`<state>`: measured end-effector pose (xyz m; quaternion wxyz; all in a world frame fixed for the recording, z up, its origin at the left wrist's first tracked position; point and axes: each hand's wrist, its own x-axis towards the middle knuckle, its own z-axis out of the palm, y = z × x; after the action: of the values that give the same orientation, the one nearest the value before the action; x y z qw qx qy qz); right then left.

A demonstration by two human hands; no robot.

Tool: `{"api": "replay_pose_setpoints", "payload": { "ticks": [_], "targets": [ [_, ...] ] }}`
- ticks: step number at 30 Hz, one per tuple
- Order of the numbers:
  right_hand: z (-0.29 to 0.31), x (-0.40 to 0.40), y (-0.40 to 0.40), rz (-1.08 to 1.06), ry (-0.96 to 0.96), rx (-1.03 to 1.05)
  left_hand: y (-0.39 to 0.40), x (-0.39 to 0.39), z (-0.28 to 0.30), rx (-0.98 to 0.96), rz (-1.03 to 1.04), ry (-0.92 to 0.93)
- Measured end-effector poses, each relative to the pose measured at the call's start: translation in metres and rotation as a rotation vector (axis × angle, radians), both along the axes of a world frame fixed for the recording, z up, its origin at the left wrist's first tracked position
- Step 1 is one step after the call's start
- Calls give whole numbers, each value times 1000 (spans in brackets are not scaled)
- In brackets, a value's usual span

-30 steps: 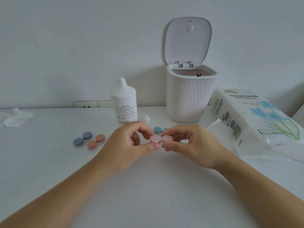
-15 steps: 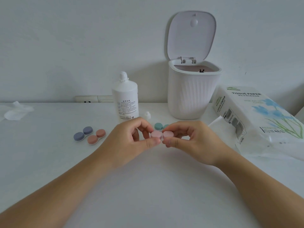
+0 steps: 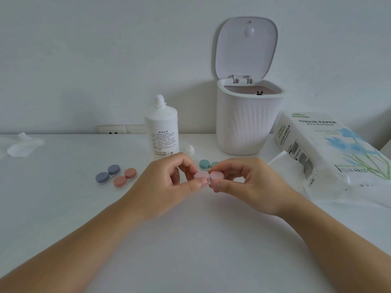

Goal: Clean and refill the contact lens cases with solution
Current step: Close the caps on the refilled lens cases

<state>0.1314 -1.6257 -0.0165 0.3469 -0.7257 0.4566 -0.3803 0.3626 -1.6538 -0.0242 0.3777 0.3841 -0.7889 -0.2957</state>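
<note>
A pink lens case [image 3: 209, 176] is pinched at its two caps by the left hand [image 3: 167, 185] and right hand [image 3: 249, 182], held just above the counter [image 3: 190, 240], near the solution bottle [image 3: 161, 129].

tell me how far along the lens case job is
Done, by the look of it: the solution bottle stands uncapped, its cap beside it, and a used tissue lies far left. In hand: left hand and right hand each pinch a lid of the pink case. Left: the blue case, orange case and green case sit closed; whether they're refilled can't be seen.
</note>
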Motion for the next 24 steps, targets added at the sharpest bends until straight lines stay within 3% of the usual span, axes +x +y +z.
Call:
{"api": "replay_pose_setpoints", "payload": {
  "ticks": [13,24],
  "targets": [
    [1,0,1,19,20,11,4,-1,2,-24,26,-1],
    [3,3,4,73,20,26,-7,10,2,127,-84,-3]
  ]
}}
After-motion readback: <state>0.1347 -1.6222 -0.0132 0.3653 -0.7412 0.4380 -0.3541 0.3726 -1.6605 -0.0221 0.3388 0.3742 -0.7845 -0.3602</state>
